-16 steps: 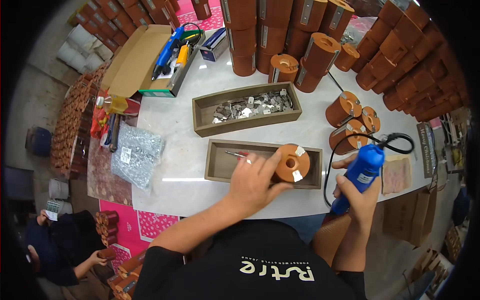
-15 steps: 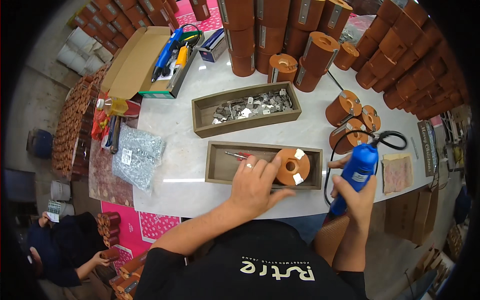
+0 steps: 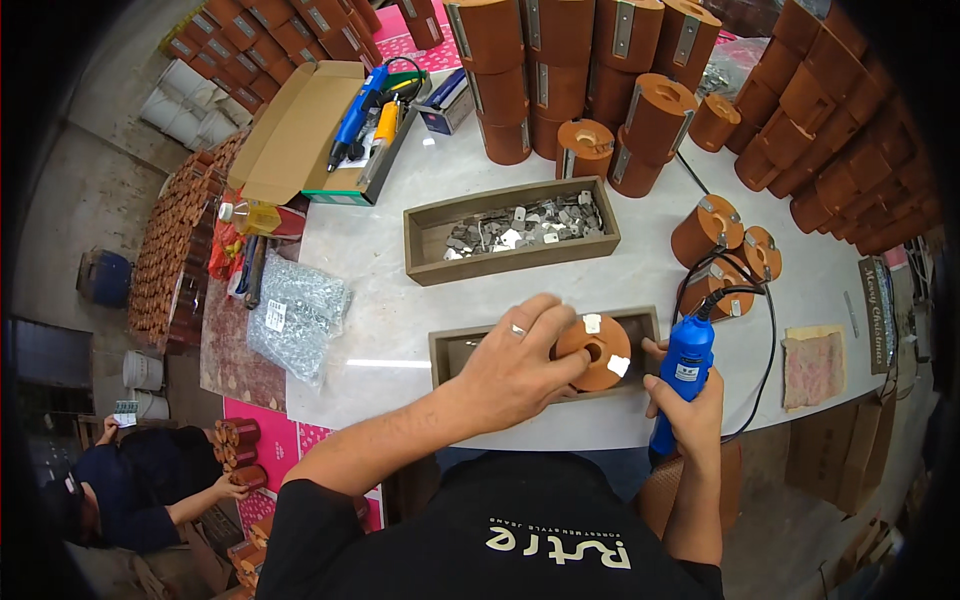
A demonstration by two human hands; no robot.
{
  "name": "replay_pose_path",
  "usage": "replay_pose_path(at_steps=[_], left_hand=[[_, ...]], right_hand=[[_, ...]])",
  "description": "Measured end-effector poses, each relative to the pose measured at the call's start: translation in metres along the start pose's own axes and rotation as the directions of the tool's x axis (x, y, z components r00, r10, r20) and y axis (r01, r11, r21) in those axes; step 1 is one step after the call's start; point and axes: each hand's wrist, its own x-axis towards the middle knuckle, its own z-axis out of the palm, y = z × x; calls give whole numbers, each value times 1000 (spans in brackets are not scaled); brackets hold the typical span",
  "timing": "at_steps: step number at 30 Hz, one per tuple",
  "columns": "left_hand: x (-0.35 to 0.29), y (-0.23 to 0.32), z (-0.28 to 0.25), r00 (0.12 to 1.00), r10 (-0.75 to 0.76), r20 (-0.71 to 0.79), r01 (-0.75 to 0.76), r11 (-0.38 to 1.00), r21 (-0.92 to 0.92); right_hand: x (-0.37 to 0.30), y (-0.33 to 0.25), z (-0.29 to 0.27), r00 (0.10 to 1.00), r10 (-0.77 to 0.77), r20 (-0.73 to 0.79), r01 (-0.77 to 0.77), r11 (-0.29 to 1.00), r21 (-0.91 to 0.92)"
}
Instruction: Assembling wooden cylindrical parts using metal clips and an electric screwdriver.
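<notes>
My left hand (image 3: pixel 515 365) is closed on a brown cylinder (image 3: pixel 613 343) that sits in the nearer wooden tray (image 3: pixel 450 342), its round end up. One finger reaches to the centre hole, and two small white metal tabs show on that end. In my right hand (image 3: pixel 697 405) is a blue electric screwdriver (image 3: pixel 688 355), held slanted with its cable end pointing away from me, just right of the tray. Its lower tip is hidden behind the hand. Fingers of the right hand come near the tray's right end.
A second wooden tray (image 3: pixel 425 265) holds many small metal plates (image 3: pixel 530 225). Stacked brown cylinders (image 3: pixel 555 75) rise behind it; a few more (image 3: pixel 707 230) stand at right. Left are a bubble-wrapped bag (image 3: pixel 300 315) and an opened tool box (image 3: pixel 290 130). Another person (image 3: pixel 140 485) works at lower left.
My left hand has moved over the cylinder, a finger now at its hole. The cylinder has turned a little counterclockwise. The screwdriver has come closer to it, and the whole view has shifted slightly.
</notes>
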Motion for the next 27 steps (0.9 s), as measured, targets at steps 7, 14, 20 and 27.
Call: replay_pose_path(at_steps=[7, 14, 20, 27], left_hand=[[16, -4, 21, 999, 45, -25, -49, 980, -193], [4, 23, 30, 984, -156, -81, 148, 984, -99], [10, 26, 43, 970, -136, -203, 117, 988, -102], [22, 26, 51, 975, -58, -215, 54, 998, -25]], right_hand=[[-17, 17, 10, 992, 116, 40, -110, 987, -120], [-32, 28, 18, 993, 16, -117, 5, 983, 183], [-24, 23, 1, 999, 42, -1, -41, 997, -67], [-48, 29, 4, 990, -134, -32, 119, 948, -294]])
